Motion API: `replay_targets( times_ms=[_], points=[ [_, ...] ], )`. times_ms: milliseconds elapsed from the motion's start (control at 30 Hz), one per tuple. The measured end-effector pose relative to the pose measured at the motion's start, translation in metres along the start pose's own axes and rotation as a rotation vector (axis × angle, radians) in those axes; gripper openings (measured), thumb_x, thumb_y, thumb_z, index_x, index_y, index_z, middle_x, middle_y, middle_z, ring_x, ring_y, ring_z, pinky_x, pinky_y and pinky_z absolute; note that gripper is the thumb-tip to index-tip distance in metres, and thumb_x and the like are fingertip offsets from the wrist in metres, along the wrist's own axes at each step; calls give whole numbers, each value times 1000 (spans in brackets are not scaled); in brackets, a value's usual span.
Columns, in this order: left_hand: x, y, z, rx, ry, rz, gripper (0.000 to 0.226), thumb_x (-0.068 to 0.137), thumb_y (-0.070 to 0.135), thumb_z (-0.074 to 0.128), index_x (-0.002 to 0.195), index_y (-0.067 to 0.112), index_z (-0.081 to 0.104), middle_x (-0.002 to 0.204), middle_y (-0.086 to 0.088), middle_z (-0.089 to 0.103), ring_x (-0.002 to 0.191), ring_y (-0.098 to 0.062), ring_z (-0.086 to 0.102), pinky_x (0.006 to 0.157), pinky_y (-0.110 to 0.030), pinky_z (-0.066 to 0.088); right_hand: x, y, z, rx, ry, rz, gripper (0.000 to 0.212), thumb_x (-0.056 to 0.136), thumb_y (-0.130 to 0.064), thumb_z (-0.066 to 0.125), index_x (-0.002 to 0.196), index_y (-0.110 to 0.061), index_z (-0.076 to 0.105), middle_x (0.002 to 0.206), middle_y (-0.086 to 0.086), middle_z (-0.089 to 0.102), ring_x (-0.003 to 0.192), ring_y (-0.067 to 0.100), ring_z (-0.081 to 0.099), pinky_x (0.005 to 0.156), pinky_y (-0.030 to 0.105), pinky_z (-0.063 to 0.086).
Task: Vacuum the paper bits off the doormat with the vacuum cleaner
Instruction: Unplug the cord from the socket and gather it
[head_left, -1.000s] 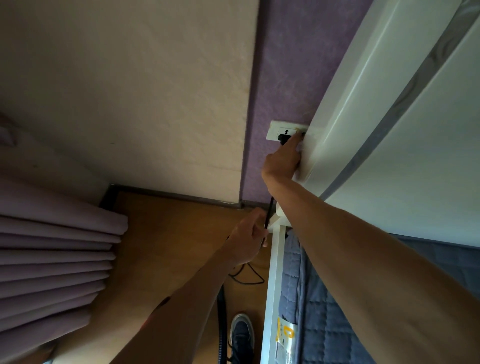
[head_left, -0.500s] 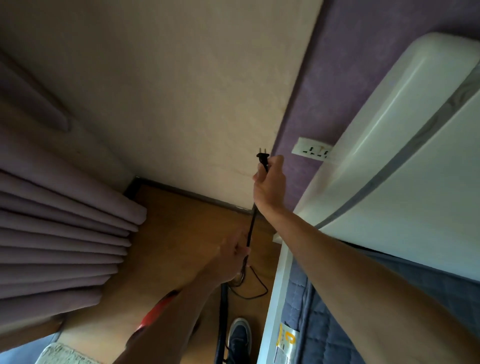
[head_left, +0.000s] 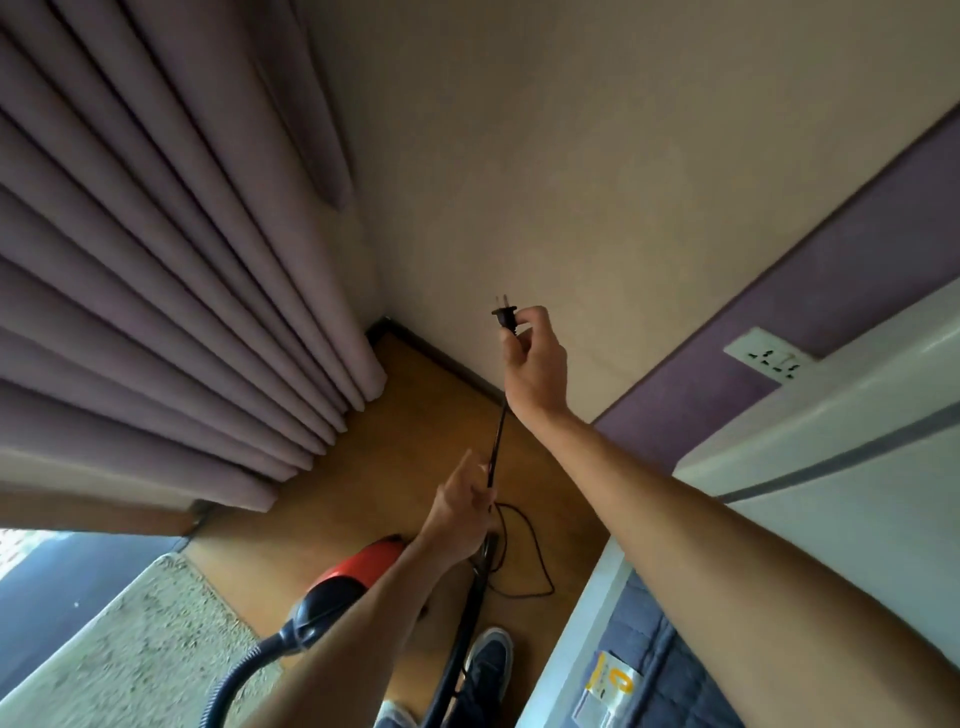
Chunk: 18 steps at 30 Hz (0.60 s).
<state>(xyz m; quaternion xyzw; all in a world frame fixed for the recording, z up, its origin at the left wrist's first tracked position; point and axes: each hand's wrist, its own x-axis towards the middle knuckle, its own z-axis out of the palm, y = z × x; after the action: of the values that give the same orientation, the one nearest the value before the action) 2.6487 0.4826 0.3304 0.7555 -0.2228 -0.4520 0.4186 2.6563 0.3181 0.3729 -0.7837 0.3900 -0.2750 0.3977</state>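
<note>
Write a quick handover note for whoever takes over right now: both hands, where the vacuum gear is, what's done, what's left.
Right hand: pinches the plug, prongs up, well clear of the wall socket.
Left hand: holds the cord lower down; slack loops on the floor.
Vacuum cleaner: on the floor beside the doormat.
Done: unclear; any paper bits are too small to tell.
Left: probably check the mat, then plug in again or wind up the cord.

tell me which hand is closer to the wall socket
Right. The right hand holds the plug left of the wall socket; the left hand grips the cord farther below.
</note>
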Motion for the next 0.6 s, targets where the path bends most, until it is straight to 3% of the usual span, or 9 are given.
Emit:
replay_targets(
  times_ms=[100,233,433,600],
  points=[
    [-19,-19,-25,-30,47,8,27,100,1,44,113,24,47,65,-1,52,47,-8,48,43,-23,41,-14,-29,31,21,-94,-1,18,99,-20,54,114,-11,53,86,3,66,70,10,60,55,18,45],
    [-46,-47,-60,-87,118,-6,33,93,-7,40,107,21,46,71,-7,51,57,-19,48,49,-33,42,-42,-68,74,83,-216,-44,16,100,-19,53,115,-13,53,84,-1,62,75,18,65,63,37,60],
    [-89,-95,-107,-224,266,-112,26,90,-8,37,100,16,42,72,-6,47,64,-21,46,48,-28,42,-94,-115,147,81,-436,-151,19,98,-27,55,115,-18,55,81,-8,60,77,15,66,65,46,60],
    [-113,-138,-126,-310,389,-186,22,92,-9,38,103,9,40,65,0,40,45,-5,35,42,-23,37,-137,-141,198,35,-623,-287,18,97,-32,56,113,-22,56,81,-10,60,77,19,66,63,49,58]
  ],
)
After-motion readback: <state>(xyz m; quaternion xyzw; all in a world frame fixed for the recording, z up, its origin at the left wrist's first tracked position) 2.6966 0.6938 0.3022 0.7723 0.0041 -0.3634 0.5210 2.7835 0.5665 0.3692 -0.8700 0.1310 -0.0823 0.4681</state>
